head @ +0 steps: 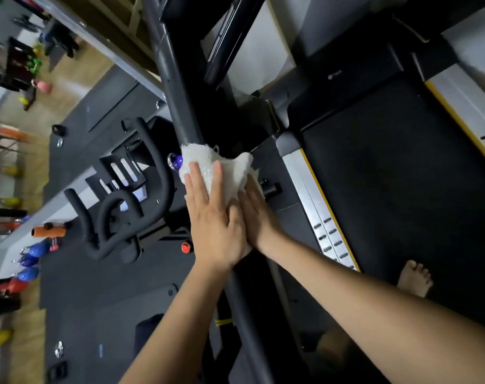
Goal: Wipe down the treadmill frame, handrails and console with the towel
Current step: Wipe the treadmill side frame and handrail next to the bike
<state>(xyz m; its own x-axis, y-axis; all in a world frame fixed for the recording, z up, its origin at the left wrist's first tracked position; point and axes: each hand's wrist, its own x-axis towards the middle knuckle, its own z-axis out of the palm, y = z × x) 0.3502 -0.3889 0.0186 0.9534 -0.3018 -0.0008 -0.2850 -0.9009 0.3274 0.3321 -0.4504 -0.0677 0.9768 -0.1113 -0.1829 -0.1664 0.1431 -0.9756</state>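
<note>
Both forearms outstretched; left hand (pixel 213 217) & right hand (pixel 256 214) fingers flat, pressing towel (pixel 230 167) round handrail (pixel 180 106).

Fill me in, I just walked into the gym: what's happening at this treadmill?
A person is wiping the treadmill's dark handrail with a white towel. Both hands press the towel around the rail: the left hand lies flat over it and the right hand cups it from the belt side. A bare foot stands on the treadmill belt. An exercise bike sits alongside.
</note>
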